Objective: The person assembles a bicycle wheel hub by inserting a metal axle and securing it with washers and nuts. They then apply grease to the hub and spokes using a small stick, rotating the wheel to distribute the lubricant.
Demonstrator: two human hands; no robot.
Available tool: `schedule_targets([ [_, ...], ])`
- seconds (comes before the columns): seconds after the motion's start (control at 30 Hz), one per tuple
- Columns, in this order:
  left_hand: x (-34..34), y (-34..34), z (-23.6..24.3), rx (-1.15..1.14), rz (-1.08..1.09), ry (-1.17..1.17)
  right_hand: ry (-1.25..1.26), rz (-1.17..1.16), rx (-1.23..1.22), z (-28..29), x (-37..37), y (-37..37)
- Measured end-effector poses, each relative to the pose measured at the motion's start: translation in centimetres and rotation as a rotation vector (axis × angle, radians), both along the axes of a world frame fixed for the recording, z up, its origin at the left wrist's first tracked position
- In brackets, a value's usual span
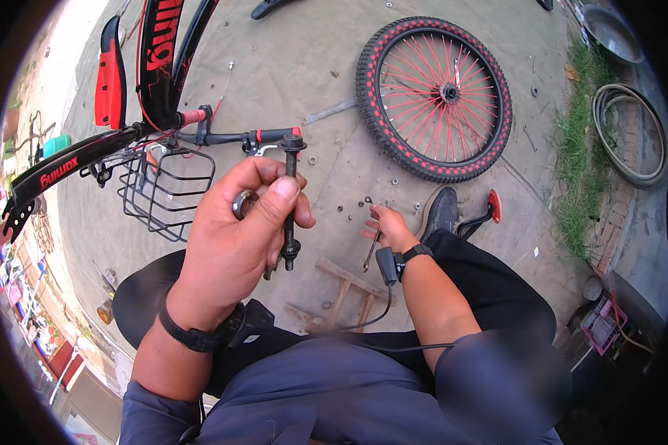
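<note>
My left hand point(226, 248) grips a dark, upright axle bolt point(291, 236) with a flanged nut at the top and another nut near the bottom. A metal ring point(240, 205) sits between its fingers. My right hand point(388, 228) is lower to the right, near the ground, with its fingers on a slim metal wrench point(371, 254). Several small nuts point(361, 205) lie on the ground around that hand. Part of the axle is hidden by my thumb.
A black bicycle frame point(158, 59), a wire basket point(163, 196) and handlebar lie left. A red-spoked wheel point(371, 96) lies ahead. Near my legs are a wooden stool point(334, 267) and a black fitting with red reflector point(493, 206). Grass, coiled tyres point(601, 126) and a basin point(612, 33) line the right.
</note>
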State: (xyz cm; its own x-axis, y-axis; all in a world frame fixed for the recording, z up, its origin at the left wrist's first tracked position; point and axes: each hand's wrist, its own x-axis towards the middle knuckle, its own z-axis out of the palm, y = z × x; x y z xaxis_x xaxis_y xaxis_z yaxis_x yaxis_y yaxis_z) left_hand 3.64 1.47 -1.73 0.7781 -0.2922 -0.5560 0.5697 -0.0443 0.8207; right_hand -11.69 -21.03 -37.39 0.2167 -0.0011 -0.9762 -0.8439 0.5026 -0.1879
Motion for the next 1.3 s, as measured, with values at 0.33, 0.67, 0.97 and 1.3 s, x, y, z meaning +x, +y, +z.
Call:
schedule_targets([
  [0.33, -0.1, 0.4, 1.6, -0.013, -0.003, -0.106, -0.051, 0.331, -0.143, 5.7, 1.2, -0.4],
  [0.67, -0.7, -0.8, 1.5, 0.061, -0.167, -0.531, -0.758, 0.54, -0.485, 31.2, 12.6, -6.1],
  [0.97, -2.7, -2.3, 2.7, 0.306, -0.33, -0.866, -1.151, 0.564, -0.438, 39.2, 8.4, -2.2],
  [1.3, -3.6, -2.4, 1.8, 0.387, -0.464, -0.945, -1.262, 0.736, -0.618, 38.3, 7.6, -1.8],
])
